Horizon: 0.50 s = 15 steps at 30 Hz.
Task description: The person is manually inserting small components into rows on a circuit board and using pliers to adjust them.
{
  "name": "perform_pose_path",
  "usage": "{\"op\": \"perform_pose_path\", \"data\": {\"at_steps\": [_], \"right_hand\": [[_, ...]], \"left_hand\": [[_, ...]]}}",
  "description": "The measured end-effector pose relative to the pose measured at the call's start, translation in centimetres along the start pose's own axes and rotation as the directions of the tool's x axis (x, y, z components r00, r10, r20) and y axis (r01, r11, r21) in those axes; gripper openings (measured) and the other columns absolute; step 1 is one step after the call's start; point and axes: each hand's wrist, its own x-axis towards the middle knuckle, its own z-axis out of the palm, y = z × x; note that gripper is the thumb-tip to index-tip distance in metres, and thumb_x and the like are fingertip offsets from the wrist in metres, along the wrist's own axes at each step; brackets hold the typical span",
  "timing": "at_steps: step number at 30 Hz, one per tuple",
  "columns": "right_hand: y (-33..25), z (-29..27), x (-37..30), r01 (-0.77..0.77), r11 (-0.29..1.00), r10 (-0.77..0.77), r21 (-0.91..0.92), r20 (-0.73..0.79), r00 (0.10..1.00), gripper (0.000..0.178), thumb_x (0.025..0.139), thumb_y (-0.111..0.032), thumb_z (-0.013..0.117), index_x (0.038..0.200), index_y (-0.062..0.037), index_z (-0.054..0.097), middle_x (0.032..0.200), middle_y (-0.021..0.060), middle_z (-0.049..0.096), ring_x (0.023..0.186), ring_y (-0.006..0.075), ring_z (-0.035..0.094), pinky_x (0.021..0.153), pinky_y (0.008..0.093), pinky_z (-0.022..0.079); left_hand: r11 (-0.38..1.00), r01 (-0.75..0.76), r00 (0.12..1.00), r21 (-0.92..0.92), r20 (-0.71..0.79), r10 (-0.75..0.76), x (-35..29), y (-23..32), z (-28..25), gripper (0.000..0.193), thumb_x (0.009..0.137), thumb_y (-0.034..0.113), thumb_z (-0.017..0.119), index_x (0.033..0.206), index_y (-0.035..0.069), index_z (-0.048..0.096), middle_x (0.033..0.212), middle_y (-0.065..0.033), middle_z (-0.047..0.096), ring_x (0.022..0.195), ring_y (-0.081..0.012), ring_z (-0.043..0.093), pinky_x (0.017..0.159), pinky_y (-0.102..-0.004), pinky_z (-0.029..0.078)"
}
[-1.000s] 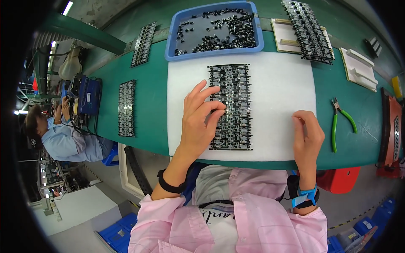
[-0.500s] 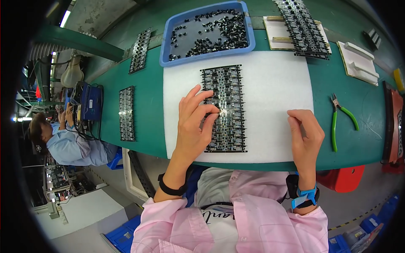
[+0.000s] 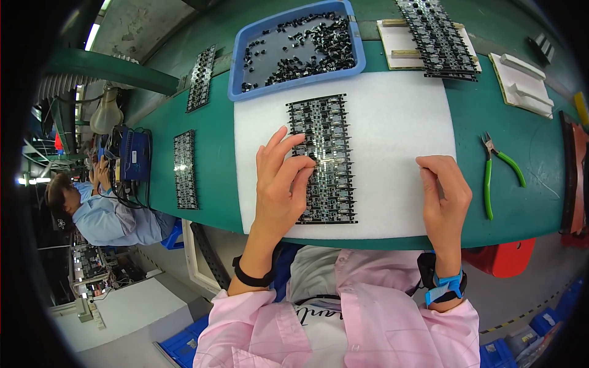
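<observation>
A long black circuit board panel [image 3: 334,190], dense with small components, lies lengthwise on a white foam sheet [image 3: 399,129]. My left hand [image 3: 279,187] reaches over the panel's left edge. Its thumb and index finger are pinched together at the board, while the other fingers fan out above it. Whatever sits between those fingertips is too small to make out. To the right of the panel, my right hand [image 3: 446,193] rests on the sheet's right side with fingers curled against the thumb. Anything inside that grip is hidden.
Beyond the sheet stands a blue tray [image 3: 296,84] of small black parts. Stacked panels [image 3: 435,40] lie at the back right, near a white fixture [image 3: 521,86]. Green-handled cutters [image 3: 489,178] lie right. Two panels, one nearer [image 3: 184,168], lie left. A person [image 3: 116,214] sits far left.
The view has shifted slightly. Both hands keep nearly the same pose, the left still pinched at the panel and the right still curled on the sheet.
</observation>
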Motion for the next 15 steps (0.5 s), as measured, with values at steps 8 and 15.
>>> {"op": "perform_pose_path", "data": {"at_steps": [8,15], "right_hand": [[0.0,-0.16,0.07,0.005,1.0,-0.005,-0.005,0.002,1.0,0.01,0.076,0.009,0.052,0.082,0.0031,0.055,0.074,0.0087,0.055,0.063,0.015,0.049,0.054,0.0225,0.039],[0.06,-0.16,0.07,0.009,1.0,-0.009,0.0,0.007,1.0,0.009,0.076,0.009,0.052,0.081,0.0029,0.055,0.073,0.0086,0.054,0.062,0.0148,0.049,0.053,0.0227,0.038]], "left_hand": [[1.0,-0.03,0.999,0.005,0.011,0.03,0.16,0.05,0.0,0.013,0.069,-0.007,0.056,0.078,0.001,0.057,0.111,-0.0126,0.053,0.117,-0.0333,0.041,0.092,-0.0379,0.035],[0.999,-0.039,0.999,0.0,0.009,0.039,0.11,-0.09,0.14,0.013,0.07,-0.003,0.058,0.079,0.005,0.056,0.109,-0.0091,0.052,0.114,-0.0331,0.043,0.092,-0.0527,0.025]]}}
